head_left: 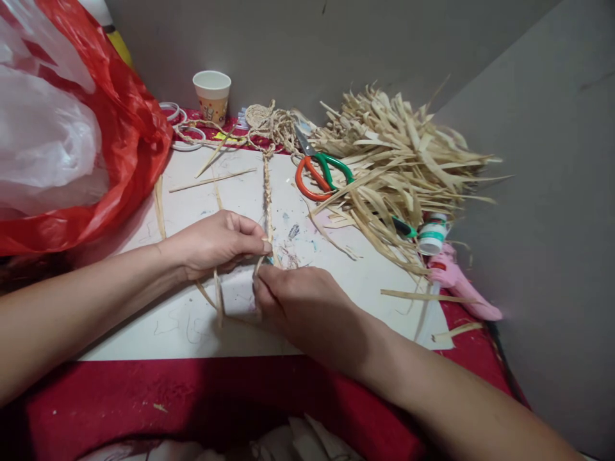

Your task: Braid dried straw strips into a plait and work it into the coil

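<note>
A braided straw cord [268, 192] runs down the white board toward me. At its near end, my left hand [221, 240] pinches the braid between thumb and forefinger. Just below and to the right, my right hand [293, 294] is closed on a loose straw strand coming off that end; its fingertips are partly hidden. More strands [218, 294] hang under my left hand onto the board. The far end of the cord leads to a tangle of finished braid [283, 125] and a coiled straw disc [258, 116].
Scissors [319, 176] with orange and green handles lie beside a big heap of dry straw strips [408, 147]. A pink glue gun [461, 282] and a white-green roll [433, 234] are at right. A paper cup [212, 96] stands behind; a red plastic bag [139, 121] fills the left.
</note>
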The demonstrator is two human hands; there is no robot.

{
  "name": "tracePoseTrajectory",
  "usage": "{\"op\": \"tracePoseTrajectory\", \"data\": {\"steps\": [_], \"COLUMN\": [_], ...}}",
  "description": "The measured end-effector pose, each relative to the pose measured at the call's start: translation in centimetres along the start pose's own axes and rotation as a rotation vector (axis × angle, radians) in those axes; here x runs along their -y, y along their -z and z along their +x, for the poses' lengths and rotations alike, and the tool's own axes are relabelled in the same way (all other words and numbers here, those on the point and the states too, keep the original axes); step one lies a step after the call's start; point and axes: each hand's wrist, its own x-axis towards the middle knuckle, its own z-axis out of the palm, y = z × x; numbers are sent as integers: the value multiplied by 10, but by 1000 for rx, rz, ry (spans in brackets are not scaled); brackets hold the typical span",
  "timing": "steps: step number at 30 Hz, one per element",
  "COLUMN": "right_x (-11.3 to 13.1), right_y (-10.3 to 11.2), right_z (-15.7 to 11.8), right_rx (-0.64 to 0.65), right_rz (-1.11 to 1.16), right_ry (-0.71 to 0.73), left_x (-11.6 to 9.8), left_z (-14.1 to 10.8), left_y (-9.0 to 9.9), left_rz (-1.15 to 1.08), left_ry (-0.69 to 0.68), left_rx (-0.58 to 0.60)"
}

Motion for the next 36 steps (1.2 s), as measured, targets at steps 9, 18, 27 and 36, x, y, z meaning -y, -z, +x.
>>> {"op": "tracePoseTrajectory", "data": {"steps": [9, 18, 27, 36], "right_x": [-21, -43, -42, -51], "right_y": [66, 49, 10, 6], "right_z": [-22, 3, 26, 27], "right_rx": [-238, -195, 145, 260], "right_rz": [378, 649, 1232, 1429], "right_ry": [-79, -205, -228, -258], "left_x": [-1, 2, 3, 5], "left_z": [2, 6, 7, 8], "left_y": [7, 13, 10, 12], "left_rz": [-90, -120, -56, 68], "left_ry": [9, 12, 2, -33], "left_rx": [119, 244, 201, 177]}}
